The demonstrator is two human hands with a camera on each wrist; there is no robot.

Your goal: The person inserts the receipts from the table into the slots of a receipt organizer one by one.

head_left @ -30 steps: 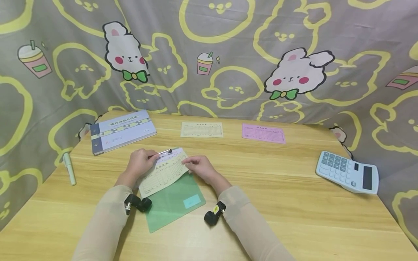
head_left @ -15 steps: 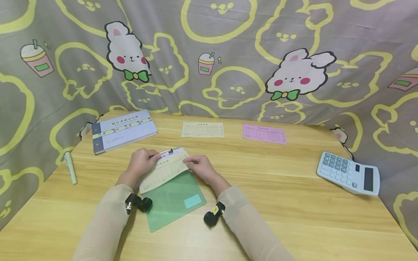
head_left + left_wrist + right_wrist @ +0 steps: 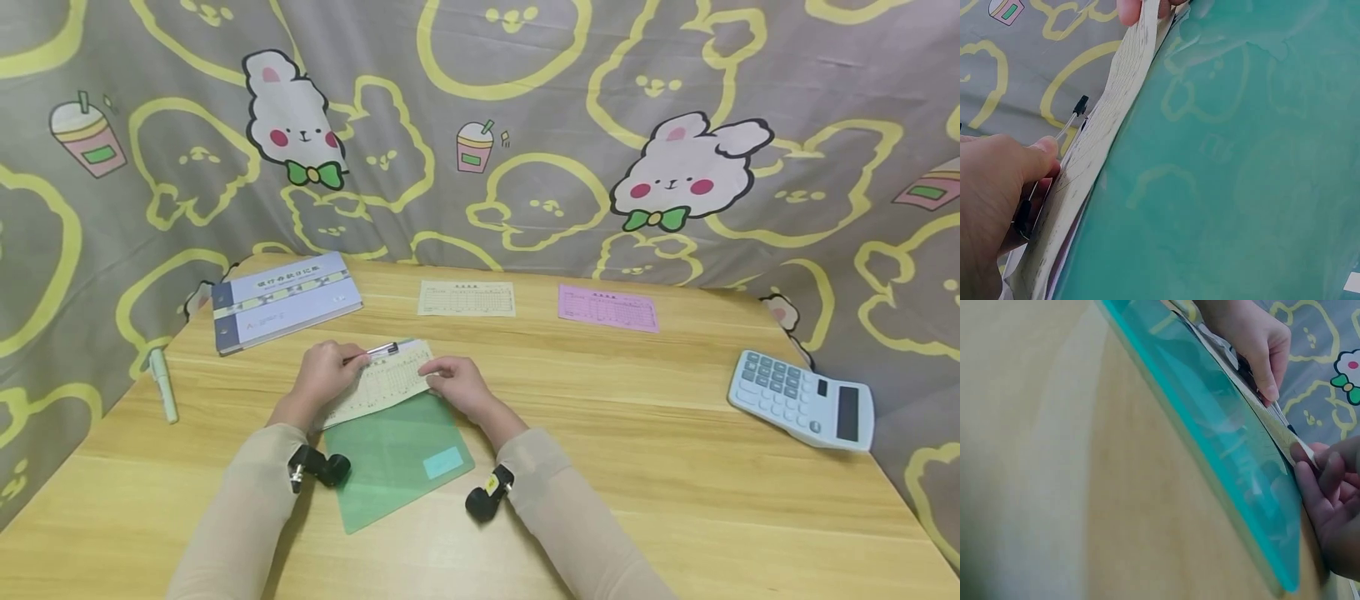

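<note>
A translucent green clipboard (image 3: pixel 390 467) lies tilted on the table, a pale blue label near its lower right corner. At its top edge my left hand (image 3: pixel 322 373) pinches the wire clip (image 3: pixel 1080 106), which has black ends. Below the clip lies a pale yellow printed slip (image 3: pixel 378 392), several sheets thick at the edge in the left wrist view. Part of a lilac sheet shows behind it. My right hand (image 3: pixel 461 385) pinches the slip's right edge between thumb and fingers. The slip's left end is partly hidden by my left hand.
A blue account book (image 3: pixel 288 300) lies at the back left, with a light green highlighter (image 3: pixel 162 385) near the left edge. Along the back are another yellow slip (image 3: pixel 467 298) and a pink slip (image 3: pixel 607 307). A light blue calculator (image 3: pixel 802 400) sits at the right.
The yellow slip has slid up the clipboard toward the clip, covering most of the lilac sheet and baring more green below. Both hands stay nearly in place.
</note>
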